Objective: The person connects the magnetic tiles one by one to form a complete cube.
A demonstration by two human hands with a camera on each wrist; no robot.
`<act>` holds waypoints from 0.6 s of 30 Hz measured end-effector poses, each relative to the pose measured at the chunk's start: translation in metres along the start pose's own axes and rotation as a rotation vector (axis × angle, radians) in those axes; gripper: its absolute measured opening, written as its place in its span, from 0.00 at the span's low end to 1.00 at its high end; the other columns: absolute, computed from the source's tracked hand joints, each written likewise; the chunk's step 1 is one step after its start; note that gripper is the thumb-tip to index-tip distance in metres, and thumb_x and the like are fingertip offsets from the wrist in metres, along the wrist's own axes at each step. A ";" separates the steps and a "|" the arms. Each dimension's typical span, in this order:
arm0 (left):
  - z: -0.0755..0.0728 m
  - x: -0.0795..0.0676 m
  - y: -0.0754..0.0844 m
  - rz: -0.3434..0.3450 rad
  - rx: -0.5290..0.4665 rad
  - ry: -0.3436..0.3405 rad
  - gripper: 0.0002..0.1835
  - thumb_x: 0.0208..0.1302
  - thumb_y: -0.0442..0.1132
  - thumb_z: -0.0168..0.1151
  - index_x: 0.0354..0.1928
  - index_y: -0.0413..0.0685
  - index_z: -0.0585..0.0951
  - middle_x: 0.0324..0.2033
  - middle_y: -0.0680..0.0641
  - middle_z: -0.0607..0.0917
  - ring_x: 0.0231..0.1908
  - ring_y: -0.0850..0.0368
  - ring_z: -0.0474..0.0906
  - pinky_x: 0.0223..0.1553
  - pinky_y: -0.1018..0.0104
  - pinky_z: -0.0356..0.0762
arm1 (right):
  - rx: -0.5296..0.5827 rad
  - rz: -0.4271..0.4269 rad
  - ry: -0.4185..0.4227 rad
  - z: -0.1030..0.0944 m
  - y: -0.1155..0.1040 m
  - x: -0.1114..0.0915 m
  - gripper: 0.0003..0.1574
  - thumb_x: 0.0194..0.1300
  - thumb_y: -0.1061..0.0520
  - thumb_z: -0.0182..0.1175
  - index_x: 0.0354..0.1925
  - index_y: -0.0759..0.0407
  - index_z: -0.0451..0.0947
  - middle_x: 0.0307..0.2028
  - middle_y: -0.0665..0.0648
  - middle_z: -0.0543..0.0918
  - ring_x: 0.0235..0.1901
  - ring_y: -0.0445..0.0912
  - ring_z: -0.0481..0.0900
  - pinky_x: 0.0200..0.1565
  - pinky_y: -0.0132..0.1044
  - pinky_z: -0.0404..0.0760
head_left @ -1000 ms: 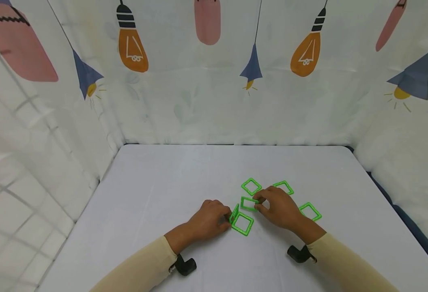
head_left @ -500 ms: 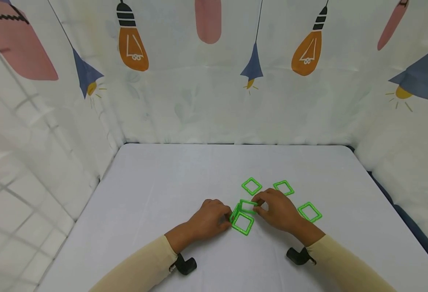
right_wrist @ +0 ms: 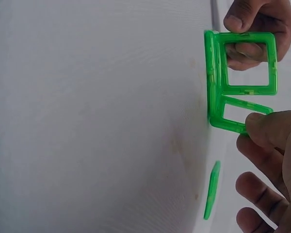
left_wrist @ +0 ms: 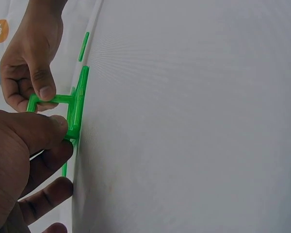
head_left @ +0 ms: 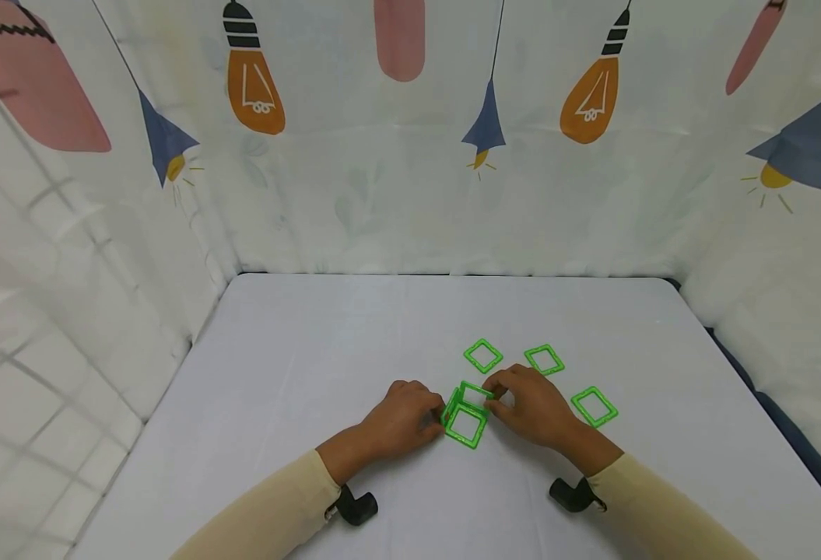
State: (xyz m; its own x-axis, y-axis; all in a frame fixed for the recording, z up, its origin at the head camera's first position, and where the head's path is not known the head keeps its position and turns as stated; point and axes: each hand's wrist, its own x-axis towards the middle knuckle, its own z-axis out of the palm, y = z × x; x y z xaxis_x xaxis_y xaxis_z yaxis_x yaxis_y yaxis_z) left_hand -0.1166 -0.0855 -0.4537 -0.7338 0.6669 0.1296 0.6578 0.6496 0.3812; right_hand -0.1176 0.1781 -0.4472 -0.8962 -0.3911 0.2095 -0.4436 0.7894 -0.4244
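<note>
Three green square magnetic tiles meet in a corner near the table's middle. One, the base tile [head_left: 461, 441], lies flat. Along its left edge stands a second tile [right_wrist: 250, 90], which my left hand [head_left: 401, 421] pinches between thumb and fingers. My right hand [head_left: 535, 403] pinches a third tile [right_wrist: 230, 127] by its outer edge. This one stands upright at the base's far side and touches the other two at the corner. In the right wrist view the base shows edge-on. The fingertips of my left hand are partly hidden in the head view.
Beyond the hands, separate green tiles lie flat: a back tile [head_left: 483, 369], a tile behind the right hand [head_left: 556, 360] and a tile to its right [head_left: 607, 418]. They rest on the white-covered table [head_left: 312, 334]. Printed cloth walls [head_left: 410, 194] surround it.
My right hand has brought its tile left and toward me, against the tile in my left hand, closing the gap between them. The left hand has stayed in place.
</note>
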 end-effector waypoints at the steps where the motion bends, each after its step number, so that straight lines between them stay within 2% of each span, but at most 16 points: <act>1: 0.000 0.000 0.000 0.003 0.002 0.004 0.06 0.64 0.44 0.74 0.39 0.58 0.85 0.36 0.64 0.83 0.46 0.62 0.77 0.57 0.53 0.69 | 0.000 0.001 -0.001 0.000 0.000 0.000 0.14 0.60 0.53 0.76 0.44 0.46 0.84 0.35 0.39 0.83 0.43 0.41 0.80 0.46 0.42 0.79; 8: 0.001 0.001 -0.001 0.016 -0.002 0.018 0.05 0.63 0.42 0.74 0.38 0.58 0.85 0.36 0.63 0.84 0.45 0.62 0.77 0.56 0.53 0.69 | -0.002 0.000 0.006 0.003 0.000 -0.001 0.14 0.59 0.53 0.77 0.43 0.45 0.84 0.35 0.39 0.83 0.44 0.41 0.80 0.46 0.43 0.79; 18: 0.000 0.002 0.001 0.010 0.013 0.000 0.05 0.64 0.43 0.73 0.38 0.58 0.85 0.35 0.64 0.83 0.44 0.62 0.77 0.56 0.54 0.69 | -0.014 -0.048 0.020 0.004 0.000 -0.003 0.14 0.59 0.52 0.77 0.42 0.45 0.84 0.34 0.38 0.84 0.43 0.40 0.81 0.46 0.42 0.79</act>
State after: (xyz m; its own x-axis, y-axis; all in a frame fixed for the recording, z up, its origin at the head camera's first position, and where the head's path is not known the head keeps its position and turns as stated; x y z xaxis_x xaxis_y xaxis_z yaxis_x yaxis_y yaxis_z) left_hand -0.1173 -0.0836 -0.4527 -0.7273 0.6733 0.1330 0.6669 0.6477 0.3684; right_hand -0.1149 0.1774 -0.4514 -0.8738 -0.4188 0.2471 -0.4857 0.7767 -0.4010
